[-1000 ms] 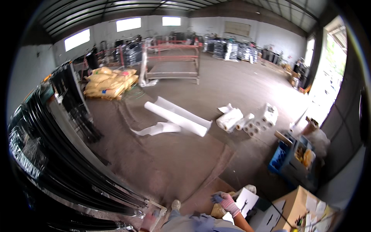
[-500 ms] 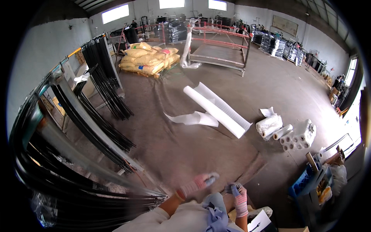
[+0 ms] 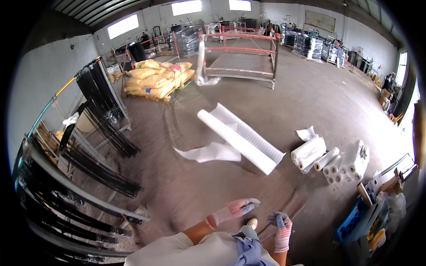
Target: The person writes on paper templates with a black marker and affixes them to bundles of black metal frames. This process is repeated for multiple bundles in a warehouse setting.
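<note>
My left hand [image 3: 234,210] wears a striped pink-and-white glove with grey-blue fingers. It hangs over the floor in front of my body, fingers stretched forward, holding nothing that I can see. To its right is my right hand [image 3: 281,228], gloved the same way. Its fingers are loosely bent and apart, with nothing visible in them. Neither hand touches anything. Ahead of both lies a partly unrolled roll of white foam sheet [image 3: 237,142], with a loose end [image 3: 213,153] spread to its left on the floor.
Racks hung with long black strips [image 3: 100,173] line the left side. Plastic-wrapped white rolls [image 3: 348,164] lie on the right, near a blue crate [image 3: 348,221] of odds and ends. Farther off stand stacked yellow sacks [image 3: 157,77] and a red-railed metal frame [image 3: 239,66].
My view has shifted forward, so the foam roll appears nearer and lower and the left racks have slid back. Both hands have moved slightly right in view. A shoe has come into sight.
</note>
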Motion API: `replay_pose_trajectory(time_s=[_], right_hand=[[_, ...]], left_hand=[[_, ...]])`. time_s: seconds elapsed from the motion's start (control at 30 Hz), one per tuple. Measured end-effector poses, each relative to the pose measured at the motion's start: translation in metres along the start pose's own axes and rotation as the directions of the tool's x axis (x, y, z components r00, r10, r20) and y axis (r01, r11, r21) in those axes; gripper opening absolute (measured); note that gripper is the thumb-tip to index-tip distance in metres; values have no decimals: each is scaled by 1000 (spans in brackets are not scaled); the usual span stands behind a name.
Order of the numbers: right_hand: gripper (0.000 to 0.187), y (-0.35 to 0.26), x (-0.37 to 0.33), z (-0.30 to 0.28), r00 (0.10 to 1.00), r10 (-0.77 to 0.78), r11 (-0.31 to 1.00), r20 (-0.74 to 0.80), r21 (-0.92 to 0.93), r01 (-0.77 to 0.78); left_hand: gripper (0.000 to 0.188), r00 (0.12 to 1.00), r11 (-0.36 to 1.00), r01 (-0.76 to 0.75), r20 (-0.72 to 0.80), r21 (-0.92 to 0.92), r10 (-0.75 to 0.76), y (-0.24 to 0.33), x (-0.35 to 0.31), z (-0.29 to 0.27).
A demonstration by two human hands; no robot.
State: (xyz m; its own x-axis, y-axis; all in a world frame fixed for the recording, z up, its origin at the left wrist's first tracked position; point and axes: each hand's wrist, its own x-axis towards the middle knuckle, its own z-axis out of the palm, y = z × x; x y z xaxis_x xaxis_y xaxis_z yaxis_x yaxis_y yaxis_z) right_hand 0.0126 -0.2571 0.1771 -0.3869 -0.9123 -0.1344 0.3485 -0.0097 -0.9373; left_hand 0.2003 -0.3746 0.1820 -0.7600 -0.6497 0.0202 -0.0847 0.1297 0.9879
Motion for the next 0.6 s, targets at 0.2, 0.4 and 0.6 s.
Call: replay_pose_trajectory(time_s=[0.2, 0.4, 0.6], right_hand=[[21, -79, 132, -30, 973, -225, 965, -44, -151, 216], [24, -94, 265, -12, 997, -59, 995, 47, -83, 62], [40, -94, 380, 47, 985, 40, 924, 169, 369, -101]], left_hand=[[31, 969, 953, -223, 149, 206, 195, 49, 160, -4], [41, 996, 912, -73, 20, -403, 89, 50, 245, -43], [54, 982, 541, 44, 135, -840, 130, 34, 359, -116]])
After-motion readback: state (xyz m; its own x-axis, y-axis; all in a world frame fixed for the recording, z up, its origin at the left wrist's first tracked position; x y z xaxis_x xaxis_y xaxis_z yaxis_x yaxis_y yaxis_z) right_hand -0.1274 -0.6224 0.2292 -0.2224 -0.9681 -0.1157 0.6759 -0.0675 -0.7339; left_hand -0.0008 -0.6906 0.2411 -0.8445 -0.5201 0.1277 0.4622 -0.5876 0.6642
